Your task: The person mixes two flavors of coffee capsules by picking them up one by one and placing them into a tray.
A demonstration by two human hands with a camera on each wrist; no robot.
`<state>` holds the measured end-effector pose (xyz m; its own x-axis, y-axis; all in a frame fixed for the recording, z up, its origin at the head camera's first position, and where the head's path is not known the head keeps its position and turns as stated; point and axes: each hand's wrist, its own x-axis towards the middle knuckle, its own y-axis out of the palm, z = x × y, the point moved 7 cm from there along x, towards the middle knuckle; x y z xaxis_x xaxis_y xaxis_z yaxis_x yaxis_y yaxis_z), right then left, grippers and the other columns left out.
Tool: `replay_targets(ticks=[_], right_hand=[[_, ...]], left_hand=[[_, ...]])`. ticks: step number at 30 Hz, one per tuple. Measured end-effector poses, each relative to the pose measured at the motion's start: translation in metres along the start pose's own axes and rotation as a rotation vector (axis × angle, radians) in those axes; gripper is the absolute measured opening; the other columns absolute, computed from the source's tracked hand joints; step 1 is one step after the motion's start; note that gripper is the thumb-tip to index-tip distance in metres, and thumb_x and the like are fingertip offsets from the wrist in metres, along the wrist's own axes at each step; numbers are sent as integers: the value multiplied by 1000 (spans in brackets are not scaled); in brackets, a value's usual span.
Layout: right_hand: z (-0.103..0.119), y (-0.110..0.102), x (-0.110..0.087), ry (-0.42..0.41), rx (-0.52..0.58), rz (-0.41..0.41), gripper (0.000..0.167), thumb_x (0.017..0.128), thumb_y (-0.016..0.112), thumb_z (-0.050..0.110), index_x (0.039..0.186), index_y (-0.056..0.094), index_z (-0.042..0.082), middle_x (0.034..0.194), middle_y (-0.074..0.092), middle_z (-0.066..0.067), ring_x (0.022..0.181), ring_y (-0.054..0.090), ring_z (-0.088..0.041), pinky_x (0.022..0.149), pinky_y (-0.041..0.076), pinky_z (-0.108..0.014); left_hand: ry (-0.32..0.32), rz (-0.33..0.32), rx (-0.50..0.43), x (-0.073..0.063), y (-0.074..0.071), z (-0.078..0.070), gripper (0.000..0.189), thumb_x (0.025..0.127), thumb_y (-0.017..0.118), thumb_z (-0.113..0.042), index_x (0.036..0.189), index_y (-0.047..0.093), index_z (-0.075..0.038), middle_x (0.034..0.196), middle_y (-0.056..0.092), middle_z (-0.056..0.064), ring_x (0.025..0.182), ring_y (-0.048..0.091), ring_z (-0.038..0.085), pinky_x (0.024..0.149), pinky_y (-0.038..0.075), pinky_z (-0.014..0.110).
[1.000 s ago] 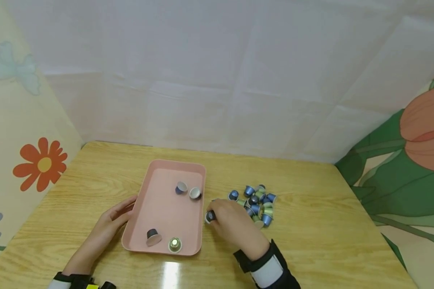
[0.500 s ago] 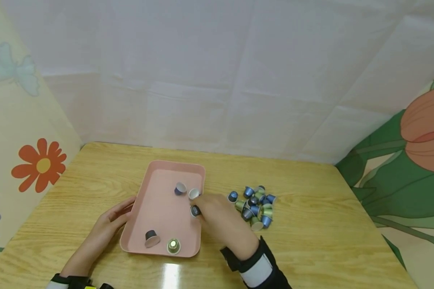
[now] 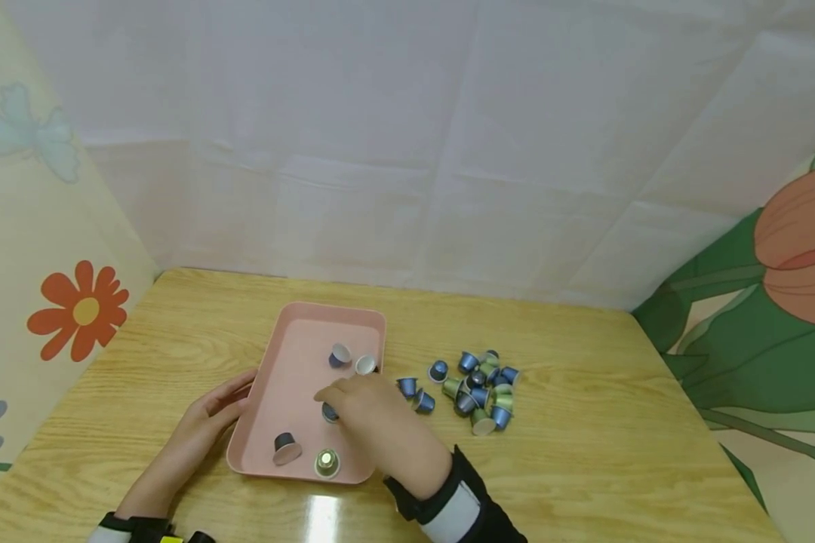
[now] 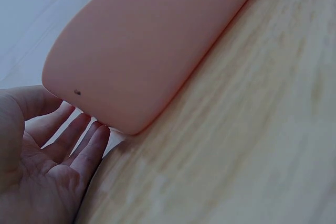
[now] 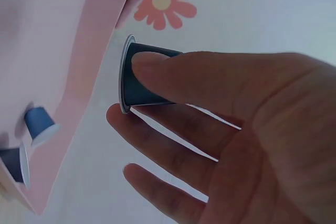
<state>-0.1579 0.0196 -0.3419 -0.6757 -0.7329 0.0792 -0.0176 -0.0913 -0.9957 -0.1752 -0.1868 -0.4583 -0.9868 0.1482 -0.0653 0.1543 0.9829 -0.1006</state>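
Above the pink tray [image 3: 292,385], my right hand [image 3: 376,422] pinches a dark coffee capsule [image 5: 149,80] between thumb and fingers. In the right wrist view, the capsule's rim faces left and its other fingers are spread below. My left hand [image 3: 207,415] lies at the tray's left side, its extended fingertips [image 4: 97,137] right at the outer wall. Lying in the tray are a blue capsule [image 3: 339,356], one with its pale lid up [image 3: 365,365], a dark one on its side [image 3: 286,449] and a green one [image 3: 327,463] standing lid down.
Right of the tray, a loose pile of blue and green capsules [image 3: 481,396] lies on the wooden table [image 3: 584,422]. Two blue capsules [image 3: 424,401] sit between pile and tray. A white sheet [image 3: 380,166] hangs behind, with patterned panels at both sides.
From beside the tray's right edge, my right hand has moved left over the tray with the dark capsule. This uncovers two blue capsules on the table. My left hand stays put.
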Motion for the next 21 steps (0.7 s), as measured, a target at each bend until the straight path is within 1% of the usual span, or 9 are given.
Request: replay_targets(ticks=[3,7,11,14,19,21], right_hand=[[11,5,1,-37,-27,15,33,84,78,9,116,70,17,104,70,8,91,63,-8,82,51,-23],[25,11,-2,-60,-31,51,30,78,82,9,105,71,18,92,68,10,79,58,-6,73,47,-22],[35,19,-7,-62,-61,120,16,85,75,11,97,71,21,83,65,11,73,54,-5,66,43,-21],[42,23,-10,-82,-98,140,10,91,70,16,96,72,24,79,62,12,71,53,-3,65,41,-19],[48,25,-12,-101,-145,131,9,93,68,19,96,72,26,75,58,12,69,53,-5,65,41,-19],[48,26,-12,-98,-152,135,15,93,67,18,102,72,28,77,59,11,70,54,-5,65,41,-19]], left_hand=[[10,0,-6,0,0,0,56,103,55,-24,150,37,2,149,41,25,115,50,-11,93,42,11],[23,3,-12,-1,1,0,56,103,54,-23,150,38,3,148,41,26,115,51,-10,93,43,12],[40,12,-15,-1,2,0,55,104,53,-21,150,37,4,147,41,28,115,52,-9,92,45,13],[51,19,-17,-1,2,0,54,104,52,-20,150,37,5,146,41,29,115,52,-8,92,46,14],[62,19,-13,-1,2,0,54,104,52,-20,149,37,6,146,41,30,115,52,-8,92,45,14],[65,15,-10,-1,1,-1,54,104,52,-20,149,37,6,146,41,30,115,52,-8,92,45,14]])
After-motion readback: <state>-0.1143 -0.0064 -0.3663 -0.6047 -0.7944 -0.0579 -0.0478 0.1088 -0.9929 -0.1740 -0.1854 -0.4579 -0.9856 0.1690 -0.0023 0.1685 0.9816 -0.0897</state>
